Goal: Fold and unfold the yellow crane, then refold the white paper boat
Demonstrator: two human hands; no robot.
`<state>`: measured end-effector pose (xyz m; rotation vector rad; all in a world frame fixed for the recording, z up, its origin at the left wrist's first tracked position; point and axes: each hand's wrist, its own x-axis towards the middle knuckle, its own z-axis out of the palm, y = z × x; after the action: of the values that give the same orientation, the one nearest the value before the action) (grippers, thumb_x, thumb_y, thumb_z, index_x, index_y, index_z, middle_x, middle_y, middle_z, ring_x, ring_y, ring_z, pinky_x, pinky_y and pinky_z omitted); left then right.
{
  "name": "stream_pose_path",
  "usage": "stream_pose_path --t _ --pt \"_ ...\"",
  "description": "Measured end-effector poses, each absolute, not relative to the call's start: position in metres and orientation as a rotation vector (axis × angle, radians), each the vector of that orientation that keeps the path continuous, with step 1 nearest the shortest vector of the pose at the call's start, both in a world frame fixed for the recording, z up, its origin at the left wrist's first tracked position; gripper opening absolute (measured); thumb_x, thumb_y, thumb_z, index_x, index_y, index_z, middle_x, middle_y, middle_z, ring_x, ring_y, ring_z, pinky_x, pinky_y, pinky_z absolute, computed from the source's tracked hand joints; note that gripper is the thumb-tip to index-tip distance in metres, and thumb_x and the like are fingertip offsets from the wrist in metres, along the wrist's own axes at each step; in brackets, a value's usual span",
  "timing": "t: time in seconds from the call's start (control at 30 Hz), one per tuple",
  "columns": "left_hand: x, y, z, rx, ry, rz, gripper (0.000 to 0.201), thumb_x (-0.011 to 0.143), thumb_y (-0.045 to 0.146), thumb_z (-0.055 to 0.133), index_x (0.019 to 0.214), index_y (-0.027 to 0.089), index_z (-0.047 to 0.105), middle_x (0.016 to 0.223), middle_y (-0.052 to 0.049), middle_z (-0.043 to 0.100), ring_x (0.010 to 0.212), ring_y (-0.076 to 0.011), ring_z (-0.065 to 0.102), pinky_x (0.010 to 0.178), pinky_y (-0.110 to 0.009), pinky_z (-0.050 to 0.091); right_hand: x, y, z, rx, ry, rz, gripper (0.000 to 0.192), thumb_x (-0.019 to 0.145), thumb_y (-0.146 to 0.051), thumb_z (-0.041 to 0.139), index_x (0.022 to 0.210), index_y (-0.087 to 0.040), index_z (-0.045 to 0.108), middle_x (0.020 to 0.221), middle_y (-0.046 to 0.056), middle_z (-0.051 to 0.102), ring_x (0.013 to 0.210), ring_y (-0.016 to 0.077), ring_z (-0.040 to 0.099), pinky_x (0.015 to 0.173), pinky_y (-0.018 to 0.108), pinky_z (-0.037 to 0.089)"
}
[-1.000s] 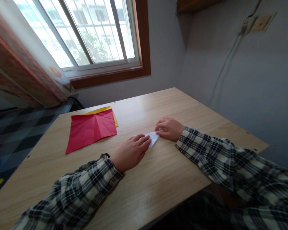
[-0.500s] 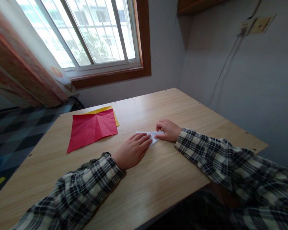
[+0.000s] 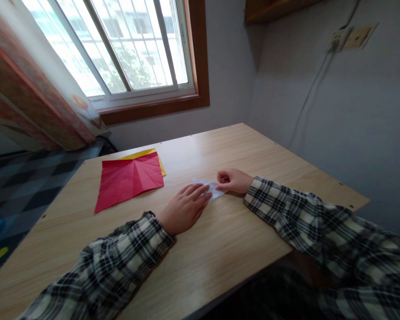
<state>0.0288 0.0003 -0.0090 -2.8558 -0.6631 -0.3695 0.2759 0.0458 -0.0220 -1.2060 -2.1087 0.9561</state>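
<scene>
A small folded piece of white paper (image 3: 214,192) lies on the wooden table between my hands. My left hand (image 3: 184,209) rests over its left part with the fingers stretched out flat, so some of the paper is hidden. At the paper's right end is my right hand (image 3: 235,181), its fingers curled and its thumb against the paper's edge. Farther left on the tabletop a creased red sheet (image 3: 130,182) lies partly over a yellow sheet (image 3: 162,165).
The light wooden table (image 3: 253,231) has its far edge near the wall below a barred window (image 3: 130,53). A curtain (image 3: 33,84) hangs at the left. On the right wall, a cord (image 3: 308,100) runs down from a socket (image 3: 356,38).
The right thumb and curled fingers have shifted slightly at the paper's right end, and the paper has turned a little. My left hand stays nearly still on it.
</scene>
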Motion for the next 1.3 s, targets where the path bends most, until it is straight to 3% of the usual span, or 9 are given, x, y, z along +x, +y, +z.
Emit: stream_pose_path --t 0.17,0.3,0.4,0.53,0.6,0.7,0.83,1.03,1.3 --pt "0.034 -0.006 -0.002 -2.829 -0.762 -0.415 0.031 0.096 0.023 0.043 0.121 0.014 0.059 0.12 -0.013 0.061 0.113 -0.0277 0.054 0.1 -0.047 0.045 0.275 0.048 -0.026 -1.072 -1.846 1.034 0.029 0.071 -0.04 0.07 0.073 -0.019 0.05 0.068 -0.003 0.052 0.061 0.0118 0.047 0.056 0.025 0.037" --pt "0.037 -0.007 -0.003 -2.896 -0.992 -0.623 0.019 0.095 0.025 0.045 0.103 0.017 0.06 0.1 -0.01 0.062 0.1 -0.0252 0.056 0.093 -0.046 0.048 0.272 0.041 -0.021 -1.029 -1.795 0.709 0.019 0.076 -0.033 0.064 0.074 -0.02 0.051 0.07 -0.002 0.053 0.064 0.0123 0.049 0.059 0.026 0.039" --pt "0.039 -0.001 -0.007 -2.975 -1.371 -1.04 0.017 0.094 0.028 0.049 0.106 0.017 0.056 0.105 -0.009 0.061 0.1 -0.0227 0.058 0.093 -0.045 0.049 0.269 0.033 -0.015 -1.044 -1.874 0.405 0.01 0.079 -0.027 0.06 0.077 -0.02 0.053 0.07 -0.002 0.056 0.063 0.0124 0.05 0.06 0.026 0.039" --pt "0.046 -0.001 -0.011 -2.97 -1.962 -1.918 0.03 0.093 0.04 0.054 0.112 0.017 0.051 0.111 -0.01 0.061 0.097 -0.0206 0.064 0.089 -0.041 0.053 0.267 0.023 -0.008 -1.057 -2.023 0.06 0.009 0.086 -0.026 0.055 0.08 -0.021 0.058 0.071 0.002 0.063 0.067 0.015 0.055 0.067 0.029 0.042" --pt "0.053 -0.007 -0.012 -2.98 -2.098 -2.319 0.035 0.093 0.043 0.055 0.117 0.018 0.05 0.118 -0.011 0.061 0.103 -0.0208 0.064 0.095 -0.041 0.051 0.266 0.02 -0.007 -1.04 -2.111 -0.007 0.011 0.089 -0.026 0.052 0.085 -0.021 0.061 0.076 0.004 0.067 0.071 0.016 0.057 0.071 0.031 0.043" --pt "0.063 -0.018 -0.013 -3.026 -2.122 -2.596 0.038 0.091 0.041 0.06 0.123 0.022 0.051 0.128 -0.01 0.059 0.112 -0.0222 0.062 0.102 -0.042 0.048 0.264 0.017 -0.006 -0.974 -2.208 -0.011 0.013 0.091 -0.026 0.05 0.09 -0.022 0.062 0.092 0.005 0.073 0.08 0.0174 0.063 0.078 0.033 0.046" --pt "0.067 -0.018 -0.014 -3.004 -1.991 -2.817 0.035 0.091 0.04 0.061 0.121 0.025 0.051 0.135 -0.008 0.056 0.124 -0.0233 0.055 0.107 -0.043 0.044 0.26 0.013 -0.007 -0.936 -2.217 -0.03 0.016 0.093 -0.027 0.049 0.098 -0.023 0.063 0.094 0.004 0.075 0.08 0.0169 0.064 0.077 0.032 0.047" --pt "0.065 -0.004 -0.012 -2.905 -1.926 -3.101 0.027 0.091 0.035 0.061 0.114 0.024 0.052 0.132 -0.006 0.056 0.115 -0.0182 0.059 0.106 -0.04 0.045 0.25 0.01 -0.01 -0.879 -2.19 0.034 0.02 0.093 -0.027 0.05 0.111 -0.024 0.059 0.096 0.005 0.074 0.08 0.016 0.065 0.076 0.03 0.048" --pt "0.064 0.001 -0.015 -2.87 -1.886 -3.038 0.027 0.09 0.037 0.062 0.113 0.022 0.055 0.124 -0.005 0.06 0.114 -0.0176 0.059 0.108 -0.04 0.042 0.248 0.008 -0.011 -0.913 -2.131 0.155 0.016 0.09 -0.028 0.054 0.104 -0.022 0.059 0.094 0.004 0.074 0.077 0.0146 0.066 0.073 0.028 0.049"
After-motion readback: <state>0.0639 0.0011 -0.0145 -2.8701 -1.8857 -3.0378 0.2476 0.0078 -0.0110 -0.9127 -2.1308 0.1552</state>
